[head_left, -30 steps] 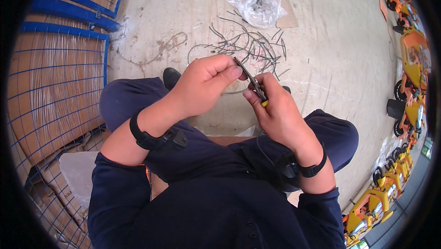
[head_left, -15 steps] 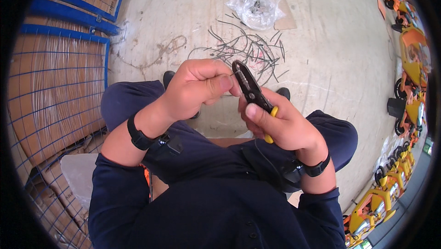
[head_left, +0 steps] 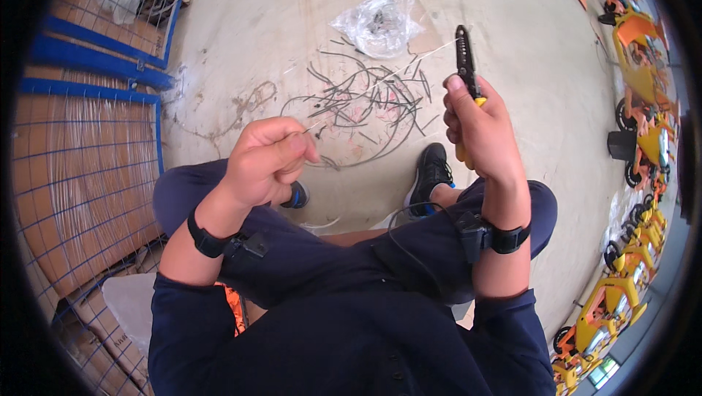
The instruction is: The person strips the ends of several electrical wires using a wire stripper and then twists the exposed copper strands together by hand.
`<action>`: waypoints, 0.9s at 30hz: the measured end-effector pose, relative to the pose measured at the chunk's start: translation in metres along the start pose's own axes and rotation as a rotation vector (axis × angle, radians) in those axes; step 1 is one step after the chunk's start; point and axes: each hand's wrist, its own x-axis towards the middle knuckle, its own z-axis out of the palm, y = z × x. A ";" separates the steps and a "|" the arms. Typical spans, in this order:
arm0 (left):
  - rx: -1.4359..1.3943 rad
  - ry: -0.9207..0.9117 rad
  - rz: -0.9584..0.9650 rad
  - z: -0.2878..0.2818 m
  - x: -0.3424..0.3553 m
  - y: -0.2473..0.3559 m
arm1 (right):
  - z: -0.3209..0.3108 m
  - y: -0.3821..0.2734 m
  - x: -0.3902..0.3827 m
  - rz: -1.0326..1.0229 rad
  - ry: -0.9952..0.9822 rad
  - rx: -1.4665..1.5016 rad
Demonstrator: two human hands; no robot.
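Two hands busy: left hand (head_left: 267,160) pinching a thin wire (head_left: 409,68), right hand (head_left: 484,131) clamped round the pliers (head_left: 464,59), wire strung between them above cable scraps (head_left: 338,103) on the floor (head_left: 541,103), looks like a pulling step, next move calls for a firm pinch.

Brown cartons (head_left: 91,187) stand behind blue mesh (head_left: 88,90) at left, yellow-orange wheeled vehicles (head_left: 603,307) at right.
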 end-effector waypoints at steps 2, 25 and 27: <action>-0.002 0.002 0.010 -0.003 -0.001 0.000 | -0.002 0.005 0.003 -0.032 0.018 -0.070; 0.626 0.242 0.110 0.041 0.035 -0.008 | 0.043 0.013 -0.039 -0.133 -0.419 -0.320; 0.627 0.234 0.122 0.038 0.035 -0.010 | 0.041 0.011 -0.040 -0.019 -0.469 -0.236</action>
